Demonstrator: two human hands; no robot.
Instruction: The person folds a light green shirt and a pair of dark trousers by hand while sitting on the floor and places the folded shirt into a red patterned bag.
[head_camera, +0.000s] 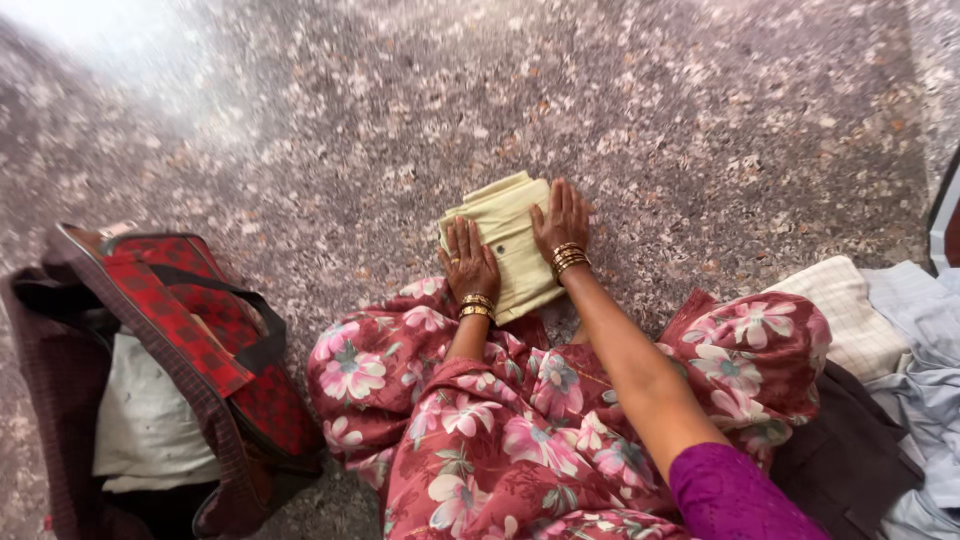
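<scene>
— What's around you, left to right?
— Red checked bag (190, 340) at nine o'clock; folded cream cloth (505, 240) at twelve. My left hand (468, 262) and right hand (562, 222) lie flat, open, pressing it.
— How does it handle?
— Soft, light, I'd judge; lift by the folded edges. Clothes pile (890, 330) at three.

This looks like a home, with the person seated on a speckled terrazzo floor (620, 110). An open red checked bag (190, 340) lies at the floor's left edge with white cloth inside. A heap of pale clothes (900, 340) sits at the right edge, and a folded cream garment (505, 235) lies in front.
</scene>
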